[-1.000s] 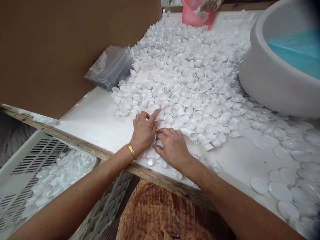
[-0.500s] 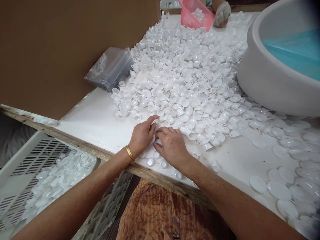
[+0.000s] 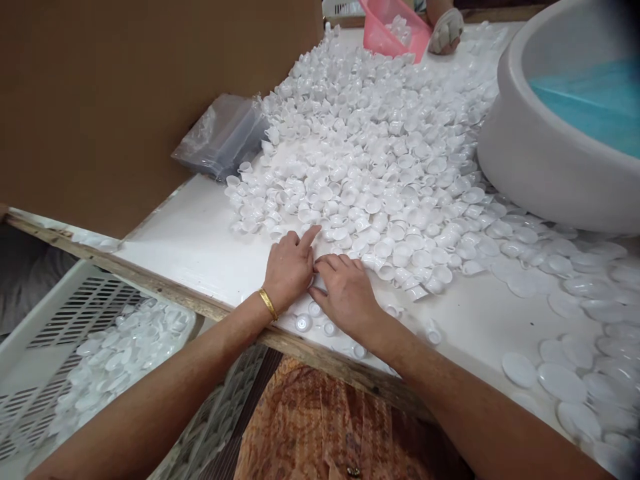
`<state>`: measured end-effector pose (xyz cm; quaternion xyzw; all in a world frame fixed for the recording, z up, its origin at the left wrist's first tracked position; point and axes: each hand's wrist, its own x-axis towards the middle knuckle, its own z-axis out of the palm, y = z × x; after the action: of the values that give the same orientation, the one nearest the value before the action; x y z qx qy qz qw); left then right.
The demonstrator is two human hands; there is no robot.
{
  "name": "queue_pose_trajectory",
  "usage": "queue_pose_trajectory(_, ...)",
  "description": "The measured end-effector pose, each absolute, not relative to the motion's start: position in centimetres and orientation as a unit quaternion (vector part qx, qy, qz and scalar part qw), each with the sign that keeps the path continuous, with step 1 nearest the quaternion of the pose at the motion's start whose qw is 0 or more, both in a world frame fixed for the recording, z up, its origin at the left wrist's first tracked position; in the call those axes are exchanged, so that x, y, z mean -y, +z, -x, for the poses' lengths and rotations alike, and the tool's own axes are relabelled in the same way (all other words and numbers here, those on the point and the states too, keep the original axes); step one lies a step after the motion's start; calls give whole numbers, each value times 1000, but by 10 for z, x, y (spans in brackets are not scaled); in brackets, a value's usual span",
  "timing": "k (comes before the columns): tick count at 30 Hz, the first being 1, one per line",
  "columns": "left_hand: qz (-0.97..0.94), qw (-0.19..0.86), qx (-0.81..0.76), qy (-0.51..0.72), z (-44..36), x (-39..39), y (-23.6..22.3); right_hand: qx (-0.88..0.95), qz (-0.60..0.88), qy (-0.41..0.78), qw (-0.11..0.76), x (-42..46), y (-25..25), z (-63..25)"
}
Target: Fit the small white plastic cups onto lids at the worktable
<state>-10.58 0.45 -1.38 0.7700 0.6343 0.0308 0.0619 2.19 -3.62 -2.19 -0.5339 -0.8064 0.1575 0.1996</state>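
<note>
Together | left hand [image 3: 289, 270], right hand [image 3: 349, 293] | white cups [image 3: 373, 203] just beyond

Tub [image 3: 555, 160] right of cup pile [image 3: 370, 153]; basket [image 3: 55, 327] left, below tabletop [image 3: 195, 233]; scoop [image 3: 390, 33] behind pile.

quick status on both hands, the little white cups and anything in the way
Left hand and right hand together at table edge, grip hidden. Small glossy white plastic cups heaped just beyond. Nothing evident between hands and heap.
</note>
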Motion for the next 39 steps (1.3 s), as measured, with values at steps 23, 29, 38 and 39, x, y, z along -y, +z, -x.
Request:
queue_pose_trajectory(23,-782,74,-617,55,110,-6,-22,878,440,60,176,47,-17,-20)
queue_pose_trajectory(29,-744,132,-639,142,120,-5,-18,865,459,66,192,45,-17,-23)
queue_pose_trajectory(38,-712,103,-668,191,123,-19,-9,855,466,69,215,44,-21,-26)
queue_pose_trajectory(39,-711,88,-674,182,119,-21,-10,857,462,74,217,44,-21,-25)
